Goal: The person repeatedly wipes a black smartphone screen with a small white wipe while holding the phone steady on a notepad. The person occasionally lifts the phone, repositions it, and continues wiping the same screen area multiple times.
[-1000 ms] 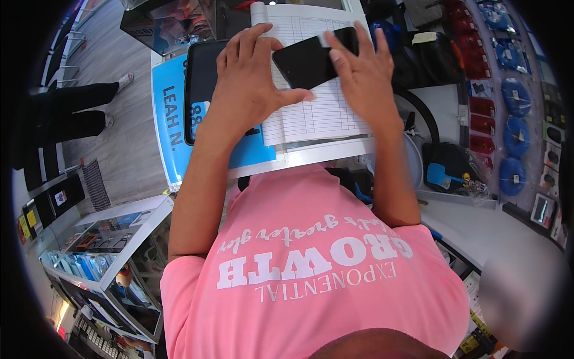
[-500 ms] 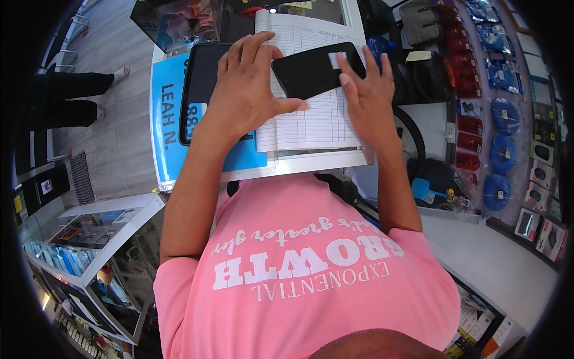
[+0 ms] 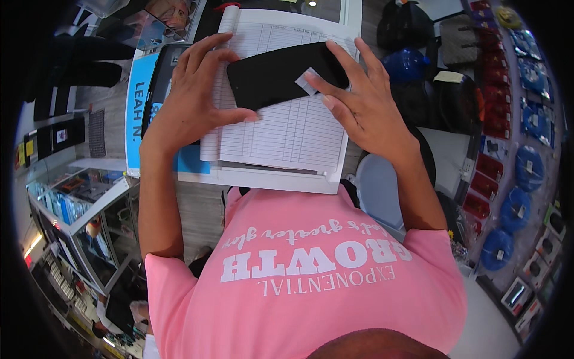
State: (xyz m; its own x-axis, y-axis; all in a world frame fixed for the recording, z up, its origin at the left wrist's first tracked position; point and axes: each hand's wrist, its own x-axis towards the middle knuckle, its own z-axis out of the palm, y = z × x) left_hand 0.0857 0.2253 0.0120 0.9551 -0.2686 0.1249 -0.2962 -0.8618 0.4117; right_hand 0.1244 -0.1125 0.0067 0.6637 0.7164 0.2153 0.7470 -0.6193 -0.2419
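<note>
A black smartphone [image 3: 269, 75] lies face up and slanted on a lined paper pad. My left hand [image 3: 191, 99] brackets its left end, index finger by the upper corner and thumb by the lower edge. With the index finger of my right hand [image 3: 368, 102], I press a small whitish square wipe [image 3: 306, 82] onto the glass near the phone's right end. Another right finger reaches the phone's upper edge, and the thumb hangs just below the wipe. Partly hidden behind my left hand is a larger dark device [image 3: 156, 84], perhaps a tablet.
The ruled pad [image 3: 281, 134] rests on a white counter [image 3: 269, 176] with a blue printed sheet [image 3: 135, 113] at its left. A clear box [image 3: 140, 27] stands at the far left. Beyond the right side are a blue bottle [image 3: 405, 64] and a wall of packaged accessories [image 3: 517, 206].
My view has shifted, so the counter and both hands appear farther left. The wipe under my right index finger has moved slightly down across the phone's glass. My left hand stays around the phone's end.
</note>
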